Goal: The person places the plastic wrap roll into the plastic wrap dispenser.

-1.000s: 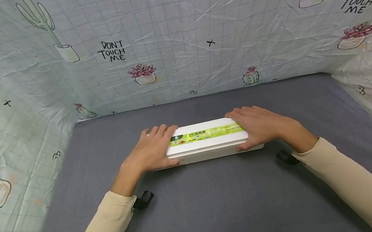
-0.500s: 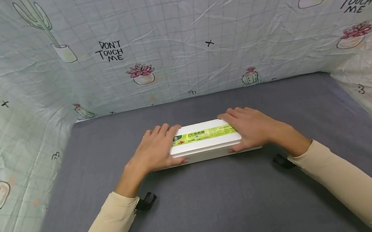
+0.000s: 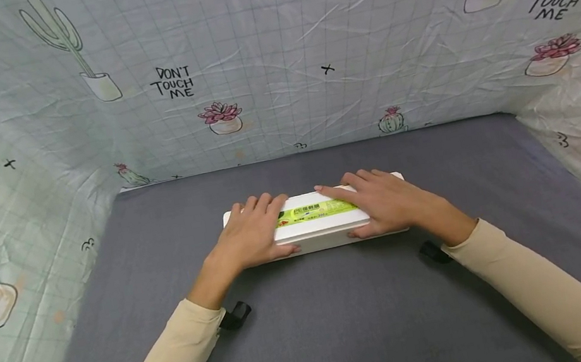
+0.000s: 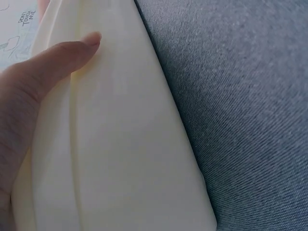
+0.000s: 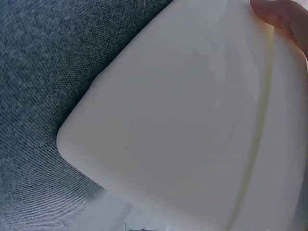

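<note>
A long white cling film box (image 3: 321,224) with a yellow-green label lies in the middle of the table. My left hand (image 3: 253,231) grips its left part, fingers over the top and thumb on the front side. Toward its right end, my right hand (image 3: 383,201) holds it likewise, the index finger reaching across the label. In the left wrist view, the thumb (image 4: 72,55) presses near the seam between lid and base. The right wrist view shows the rounded white end of the box (image 5: 163,115), with part of the right hand (image 5: 286,17) at the top corner.
Dark grey cloth (image 3: 338,327) covers the table. Behind and at both sides hangs a pale sheet (image 3: 280,48) printed with cacti and lettering. Black straps (image 3: 235,316) show at both wrists.
Both hands have slid inward along the box, toward each other, uncovering more of its two ends. The box stays about where it was.
</note>
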`<action>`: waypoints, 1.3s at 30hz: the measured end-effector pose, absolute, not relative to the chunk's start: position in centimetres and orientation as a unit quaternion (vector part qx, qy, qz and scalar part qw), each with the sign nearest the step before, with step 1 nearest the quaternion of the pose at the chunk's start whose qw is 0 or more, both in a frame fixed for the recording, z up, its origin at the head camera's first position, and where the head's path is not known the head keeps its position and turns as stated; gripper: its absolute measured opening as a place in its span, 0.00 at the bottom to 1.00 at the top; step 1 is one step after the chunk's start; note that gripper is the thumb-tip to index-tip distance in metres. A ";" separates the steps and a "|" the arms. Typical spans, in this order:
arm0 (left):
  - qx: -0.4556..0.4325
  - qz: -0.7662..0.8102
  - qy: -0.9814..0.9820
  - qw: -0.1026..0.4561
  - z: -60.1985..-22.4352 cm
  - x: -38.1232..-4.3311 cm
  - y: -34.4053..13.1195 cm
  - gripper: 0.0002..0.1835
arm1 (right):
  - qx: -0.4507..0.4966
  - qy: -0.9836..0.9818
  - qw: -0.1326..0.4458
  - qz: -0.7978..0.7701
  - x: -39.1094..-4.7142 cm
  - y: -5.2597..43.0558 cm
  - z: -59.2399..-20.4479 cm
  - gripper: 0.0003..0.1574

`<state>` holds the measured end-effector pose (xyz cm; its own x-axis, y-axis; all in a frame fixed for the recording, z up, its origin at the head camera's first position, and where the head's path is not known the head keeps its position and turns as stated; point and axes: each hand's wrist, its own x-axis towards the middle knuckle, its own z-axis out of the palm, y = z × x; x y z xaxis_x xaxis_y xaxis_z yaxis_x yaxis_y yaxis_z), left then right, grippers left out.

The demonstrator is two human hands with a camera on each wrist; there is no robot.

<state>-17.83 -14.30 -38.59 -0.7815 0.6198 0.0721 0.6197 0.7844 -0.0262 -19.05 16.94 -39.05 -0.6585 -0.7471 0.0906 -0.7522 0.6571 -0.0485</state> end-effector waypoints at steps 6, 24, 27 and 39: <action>-0.336 -0.010 -0.941 0.038 -38.6 -18.1 -14.5 0.51 | 0.408 -0.911 0.027 0.047 -19.1 16.9 -38.9 0.60; -0.333 -0.014 -0.943 0.018 -38.4 -18.3 -14.5 0.52 | 0.401 -0.914 0.011 0.056 -18.8 16.8 -38.6 0.63; -0.331 -0.013 -0.943 0.015 -38.4 -18.3 -14.6 0.51 | 0.403 -0.913 0.007 0.060 -18.9 16.8 -38.5 0.63; -0.337 -0.020 -0.941 0.019 -38.5 -18.3 -14.5 0.51 | 0.411 -0.910 0.007 0.056 -19.0 16.9 -38.6 0.62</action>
